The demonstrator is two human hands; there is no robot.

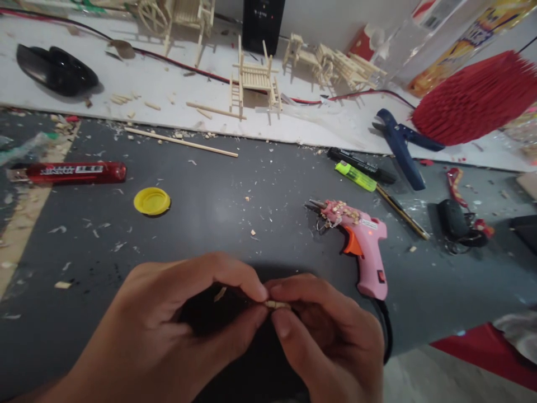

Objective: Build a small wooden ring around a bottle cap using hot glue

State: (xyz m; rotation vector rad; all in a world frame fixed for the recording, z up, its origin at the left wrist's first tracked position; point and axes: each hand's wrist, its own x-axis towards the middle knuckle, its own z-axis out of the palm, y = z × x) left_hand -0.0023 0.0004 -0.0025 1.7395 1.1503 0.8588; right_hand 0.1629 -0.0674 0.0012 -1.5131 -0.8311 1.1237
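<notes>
Low in the middle of the view my left hand [176, 330] and my right hand [331, 336] meet fingertip to fingertip. Both pinch a very small pale wooden piece [276, 304] between thumbs and forefingers, just above the dark grey mat [235, 224]. A pink hot glue gun [361, 246] lies on the mat just right of my right hand, its nozzle pointing left and its black cord running down past my wrist.
A yellow lid [151, 201] and a red tube [71, 172] lie at the left. A long thin stick [180, 142], a small stick-built chair [254, 78], other stick models [335, 64], a blue clamp [403, 145], a green highlighter [356, 176], a black marker and a red folded-paper object [478, 101] lie further back.
</notes>
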